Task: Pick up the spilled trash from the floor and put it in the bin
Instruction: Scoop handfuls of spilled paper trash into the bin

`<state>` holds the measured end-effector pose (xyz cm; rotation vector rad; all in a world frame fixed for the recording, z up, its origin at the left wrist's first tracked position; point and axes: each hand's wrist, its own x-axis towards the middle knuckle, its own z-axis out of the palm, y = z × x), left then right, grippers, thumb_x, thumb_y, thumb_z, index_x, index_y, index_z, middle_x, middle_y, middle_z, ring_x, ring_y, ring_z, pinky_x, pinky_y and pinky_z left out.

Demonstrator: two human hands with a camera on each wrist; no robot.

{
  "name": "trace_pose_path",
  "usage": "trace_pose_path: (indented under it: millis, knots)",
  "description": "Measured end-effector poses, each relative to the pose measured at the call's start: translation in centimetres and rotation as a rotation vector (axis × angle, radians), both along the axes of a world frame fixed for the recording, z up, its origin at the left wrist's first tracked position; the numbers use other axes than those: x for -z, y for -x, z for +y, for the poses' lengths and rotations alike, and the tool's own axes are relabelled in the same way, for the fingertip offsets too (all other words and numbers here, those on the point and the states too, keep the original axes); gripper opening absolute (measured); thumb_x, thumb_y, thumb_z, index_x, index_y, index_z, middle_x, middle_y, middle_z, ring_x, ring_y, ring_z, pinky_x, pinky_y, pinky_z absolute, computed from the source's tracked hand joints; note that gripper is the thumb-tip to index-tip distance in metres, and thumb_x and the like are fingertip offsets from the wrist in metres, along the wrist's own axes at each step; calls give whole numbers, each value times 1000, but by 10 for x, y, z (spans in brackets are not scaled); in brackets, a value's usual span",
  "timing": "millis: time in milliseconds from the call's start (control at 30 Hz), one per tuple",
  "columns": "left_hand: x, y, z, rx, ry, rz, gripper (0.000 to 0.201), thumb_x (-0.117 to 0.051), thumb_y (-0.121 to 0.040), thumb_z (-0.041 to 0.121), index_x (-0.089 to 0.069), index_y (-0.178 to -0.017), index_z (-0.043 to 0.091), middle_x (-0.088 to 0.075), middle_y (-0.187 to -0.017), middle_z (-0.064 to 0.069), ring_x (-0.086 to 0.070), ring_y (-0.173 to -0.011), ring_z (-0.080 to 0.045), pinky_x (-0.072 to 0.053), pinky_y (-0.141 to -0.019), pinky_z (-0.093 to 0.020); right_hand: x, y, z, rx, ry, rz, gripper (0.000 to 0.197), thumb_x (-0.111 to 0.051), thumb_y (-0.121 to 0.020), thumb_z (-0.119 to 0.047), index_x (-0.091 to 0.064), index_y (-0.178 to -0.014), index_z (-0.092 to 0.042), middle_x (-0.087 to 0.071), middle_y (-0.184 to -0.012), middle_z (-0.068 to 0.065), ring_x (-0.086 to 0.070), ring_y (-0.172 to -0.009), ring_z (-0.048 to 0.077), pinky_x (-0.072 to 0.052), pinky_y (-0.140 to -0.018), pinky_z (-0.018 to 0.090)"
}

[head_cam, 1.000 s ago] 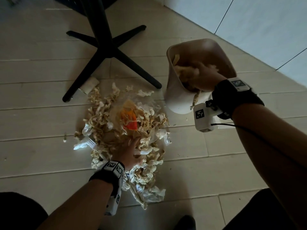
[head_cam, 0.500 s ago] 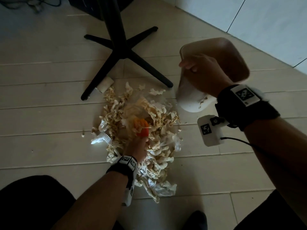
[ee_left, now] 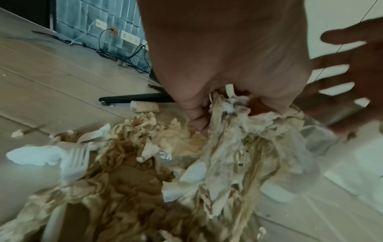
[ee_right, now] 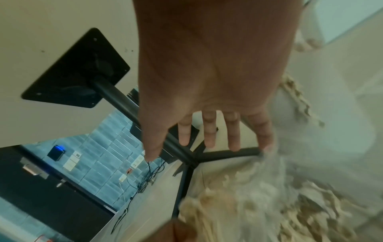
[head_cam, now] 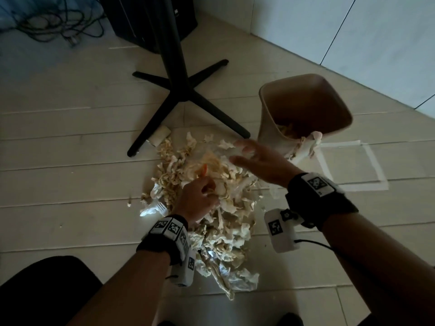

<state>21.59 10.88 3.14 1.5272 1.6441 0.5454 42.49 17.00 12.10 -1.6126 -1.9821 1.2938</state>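
Observation:
A heap of crumpled beige and white paper trash lies on the floor. My left hand is in the middle of the heap and grips a bunch of paper shreds with an orange scrap in it. My right hand hovers over the far side of the heap with its fingers spread, holding nothing. The beige bin stands to the right of the heap, with some paper inside and a shred hanging over its front rim.
A black table base with four feet stands just behind the heap. A cardboard tube lies by one foot. A white plastic fork lies at the heap's left edge. Tape marks a square on the floor beside the bin. Cables lie at far left.
My right hand has come out of the bin and moved left, down over the heap, now spread. My left hand has closed round a bunch of trash in the heap.

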Motion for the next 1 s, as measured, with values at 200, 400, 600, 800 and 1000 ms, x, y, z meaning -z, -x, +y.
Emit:
trace_pose_path:
  millis: [200, 400, 600, 800, 1000]
  knots:
    - [-35, -16, 10, 104, -179, -213, 12, -72, -78, 12, -65, -87, 14, -66, -78, 6, -60, -67, -3, -46, -62, -15, 19, 18, -14, -112, 264, 151, 98, -81, -74, -53, -18, -149, -54, -34, -152, -8, -42, -136, 20, -45, -107, 44]
    - [-58, -20, 25, -27, -103, -472, 23, -67, -75, -7, -68, -87, 13, -69, -82, 0, -63, -78, -9, -50, -67, -20, 26, 19, -17, -59, 326, 411, 101, -86, -68, -6, -35, -149, -39, -49, -145, -6, -52, -129, 17, -48, -107, 46]
    - [-70, -30, 27, -17, -139, -464, 23, -66, -87, 5, -69, -107, 17, -71, -103, 1, -66, -97, -9, -54, -78, -21, 36, 28, -16, 167, 87, 357, 32, -71, -83, -13, -67, -114, -20, -74, -103, 4, -71, -94, 21, -58, -88, 48]
    - [-47, -38, 17, 66, 33, -501, 81, -75, -79, 37, -28, -144, 52, -30, -155, 14, -38, -137, -11, -43, -102, -35, 26, 24, -11, 470, 104, 498, 21, -46, -88, 0, -61, -84, -13, -62, -73, 0, -59, -66, 13, -46, -63, 28]
    - [-35, -55, 15, 69, 31, -507, 85, -85, -74, 29, -37, -144, 37, -58, -134, 14, -59, -119, -8, -56, -91, -35, 14, 25, -4, 522, 233, 667, 18, -48, -92, 0, -60, -105, -4, -63, -82, 7, -62, -78, 19, -51, -70, 32]
